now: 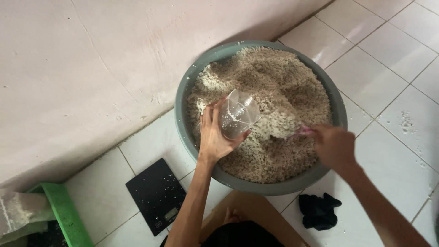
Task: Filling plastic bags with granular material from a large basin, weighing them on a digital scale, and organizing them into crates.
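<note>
1. Nearest the camera, at the lower frame edge, a black digital scale (157, 195) lies flat on the white tiled floor (388, 59), with a black cloth (318, 211) to its right and a green crate (64, 212) at far left.
2. Beyond these stands a grey basin (340, 114) filled with pale grain (274, 77).
3. Left hand (215, 135): fingers wrapped around a clear plastic bag (238, 114), holding its mouth open over the grain, mouth turned right.
4. Right hand (336, 146): clenched around a pink-handled scoop (286, 128), mostly blurred, loaded with grain.
5. Key relation: the scoop's long axis runs roughly level, right to left, its loaded end just beside the bag mouth. The left hand is nearer the bag; the right lies well to its right.
6. Farthest back, a pale wall (91, 59) meets the floor.
</note>
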